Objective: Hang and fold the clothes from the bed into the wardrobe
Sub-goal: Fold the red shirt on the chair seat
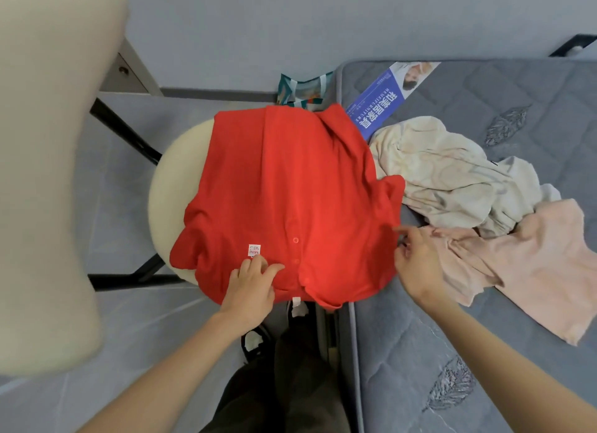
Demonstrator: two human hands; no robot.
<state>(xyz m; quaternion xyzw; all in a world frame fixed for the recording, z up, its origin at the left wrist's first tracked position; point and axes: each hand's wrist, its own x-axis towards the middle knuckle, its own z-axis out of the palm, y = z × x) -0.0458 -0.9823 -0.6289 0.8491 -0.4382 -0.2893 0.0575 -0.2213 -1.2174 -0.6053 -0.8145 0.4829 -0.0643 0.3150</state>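
A red polo shirt (290,187) lies spread face up over a round cream chair seat (174,187), its right side reaching the edge of the grey mattress (420,352). My left hand (252,287) rests flat on the shirt near its collar, just under a small white label. My right hand (416,258) hovers at the shirt's right sleeve with fingers loosely curled and the index finger pointing toward the fabric; it holds nothing. On the mattress lie a crumpled cream garment (449,174) and a pale pink garment (533,258).
The chair's cream backrest (48,174) fills the left of the view, close to the camera. A patterned bag (303,90) stands on the floor behind the chair. A blue leaflet (381,106) lies on the mattress corner. My dark trousers and shoe are below.
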